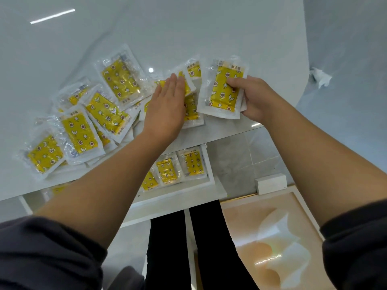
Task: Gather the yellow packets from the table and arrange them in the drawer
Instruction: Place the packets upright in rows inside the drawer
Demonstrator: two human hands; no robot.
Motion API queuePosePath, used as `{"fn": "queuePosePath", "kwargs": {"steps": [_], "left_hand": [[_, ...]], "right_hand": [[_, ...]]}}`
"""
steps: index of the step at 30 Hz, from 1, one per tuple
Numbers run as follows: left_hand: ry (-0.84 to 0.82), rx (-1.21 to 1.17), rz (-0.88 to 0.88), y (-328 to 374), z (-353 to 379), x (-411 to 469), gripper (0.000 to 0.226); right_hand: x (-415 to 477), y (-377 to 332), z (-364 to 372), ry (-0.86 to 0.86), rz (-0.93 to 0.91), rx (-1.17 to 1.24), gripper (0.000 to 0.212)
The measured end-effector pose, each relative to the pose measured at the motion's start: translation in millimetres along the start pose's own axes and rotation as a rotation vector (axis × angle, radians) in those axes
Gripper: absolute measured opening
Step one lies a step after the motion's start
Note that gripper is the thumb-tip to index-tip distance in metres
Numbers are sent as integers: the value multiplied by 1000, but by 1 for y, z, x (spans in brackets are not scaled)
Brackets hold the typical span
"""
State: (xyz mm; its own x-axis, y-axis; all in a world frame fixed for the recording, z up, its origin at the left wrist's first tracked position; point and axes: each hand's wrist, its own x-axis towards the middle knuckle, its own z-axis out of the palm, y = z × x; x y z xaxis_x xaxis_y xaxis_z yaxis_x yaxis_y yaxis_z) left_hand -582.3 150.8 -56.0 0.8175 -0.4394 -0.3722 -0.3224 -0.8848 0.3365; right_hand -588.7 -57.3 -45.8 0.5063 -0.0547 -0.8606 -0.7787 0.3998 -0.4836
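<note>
- The left hand (165,105) lies flat with straight fingers close together, palm down on the yellow packets (79,130) at the middle of the spread. It covers what is under it, so how many it presses cannot be told.
- The right hand (251,99) grips the held packet (222,88), thumb on its printed face and fingers curled behind. White edges beneath it hint at more than one, but the count is unclear.
- The loose packets overlap in a messy heap across the white bench (188,28), mostly to the left. Several lower ones show only a corner.
- The drawer (210,164) stands open under the bench's near edge. The drawer packets (191,162) are only partly visible: the left forearm crosses them and the bench edge hides the back.
- The print on every packet is too small to read.
- A crumpled white scrap (321,77) sits beyond the bench's right edge; what it is cannot be made out.
- Dark sleeves are cut off at the bottom corners.
</note>
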Motion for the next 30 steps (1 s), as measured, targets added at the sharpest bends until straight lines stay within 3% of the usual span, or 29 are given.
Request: {"fn": "queuePosePath", "kwargs": {"steps": [3,5,10,13,17,20,30], "left_hand": [[121,-212,-52,8,-29,-5,58],[110,-302,-53,13,-42,-10,58],[-2,-184,305,11,-39,-15,58],[-29,-301,354,6,-37,-14,40],[-131,-595,124,4,-31,-11,49],[-26,-655,-17,-4,-13,-5,49],[143,-140,-312,-4,12,5,71]], "right_hand": [[-11,-3,1,-188,86,177,24],[-16,-2,4,-280,103,279,24],[-21,-1,14,-416,71,458,44],[-15,6,12,-413,81,489,44],[-3,24,9,-395,102,499,38],[3,33,4,-367,120,481,33],[9,37,-1,-377,149,443,30]]}}
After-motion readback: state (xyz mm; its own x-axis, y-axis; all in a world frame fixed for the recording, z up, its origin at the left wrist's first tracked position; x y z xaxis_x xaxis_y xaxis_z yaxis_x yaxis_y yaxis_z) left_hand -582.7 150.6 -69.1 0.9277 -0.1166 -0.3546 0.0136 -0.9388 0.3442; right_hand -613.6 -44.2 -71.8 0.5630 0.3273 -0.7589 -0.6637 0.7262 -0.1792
